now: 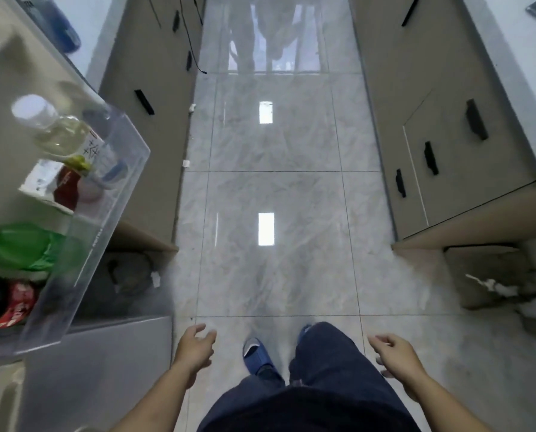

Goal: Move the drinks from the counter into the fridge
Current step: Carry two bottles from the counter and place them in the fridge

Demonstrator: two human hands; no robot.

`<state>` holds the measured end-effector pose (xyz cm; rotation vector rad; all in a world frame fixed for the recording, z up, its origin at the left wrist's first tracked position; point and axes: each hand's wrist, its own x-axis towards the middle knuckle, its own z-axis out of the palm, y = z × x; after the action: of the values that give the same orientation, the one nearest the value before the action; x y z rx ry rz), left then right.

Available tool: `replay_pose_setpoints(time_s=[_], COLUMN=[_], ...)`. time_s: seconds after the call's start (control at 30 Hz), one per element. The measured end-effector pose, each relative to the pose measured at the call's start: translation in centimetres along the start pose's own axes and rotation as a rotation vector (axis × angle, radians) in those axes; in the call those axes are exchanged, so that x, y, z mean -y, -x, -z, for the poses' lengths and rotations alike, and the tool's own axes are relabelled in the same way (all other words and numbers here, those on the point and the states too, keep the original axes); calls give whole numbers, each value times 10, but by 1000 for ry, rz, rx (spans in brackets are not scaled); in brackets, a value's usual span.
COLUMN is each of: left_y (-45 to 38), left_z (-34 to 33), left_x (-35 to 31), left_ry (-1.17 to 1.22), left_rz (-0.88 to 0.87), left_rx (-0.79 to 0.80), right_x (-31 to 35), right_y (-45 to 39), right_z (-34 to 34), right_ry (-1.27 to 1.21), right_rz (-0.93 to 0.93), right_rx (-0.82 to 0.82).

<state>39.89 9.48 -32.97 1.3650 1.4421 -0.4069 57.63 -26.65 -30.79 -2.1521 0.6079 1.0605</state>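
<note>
The open fridge door fills the left edge, and its clear plastic door shelf [114, 194] holds several drinks. A clear bottle of pale yellow drink with a white cap [57, 132] leans at the top. Below it stand a dark red bottle [68, 188], a green bottle with a yellow cap [26, 244] and a dark cola bottle with a red label [8, 300]. My left hand [195, 347] hangs open over the floor to the right of the shelf, holding nothing. My right hand [397, 353] is open and empty beside my right leg.
A glossy grey tiled floor [273, 169] runs ahead between two rows of beige cabinets [441, 145] with black handles. The white counter [535, 76] lies along the right edge. A black cable [192, 42] hangs by the left cabinets. My legs and blue slipper [255, 353] are below.
</note>
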Motion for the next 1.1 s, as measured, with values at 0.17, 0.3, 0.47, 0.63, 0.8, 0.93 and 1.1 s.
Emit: replay_pose_setpoints(time_s=[0.17, 0.3, 0.47, 0.63, 0.8, 0.93, 1.1], left_y=[-34, -56, -57, -69, -87, -110, -149], left_z=[-17, -28, -42, -66, -81, -83, -76], left_x=[-95, -155, -204, -251, -292, -317, -357], left_ry=[41, 12, 27, 137, 222, 268, 307], left_rz=[-67, -98, -30, 68, 129, 194, 245], left_rx=[30, 8, -74, -120, -133, -156, -205], right_x=[23, 56, 142, 263, 385, 469, 543], right_y=[-31, -75, -135, -196, -238, -263, -286], right_z=[16, 39, 87, 120, 117, 102, 83], right_ry=[-10, 20, 45, 89, 116, 150, 234], right_rz=[-55, -46, -56, 81, 199, 257, 300], right_rx=[-29, -37, 5, 75, 113, 167, 192])
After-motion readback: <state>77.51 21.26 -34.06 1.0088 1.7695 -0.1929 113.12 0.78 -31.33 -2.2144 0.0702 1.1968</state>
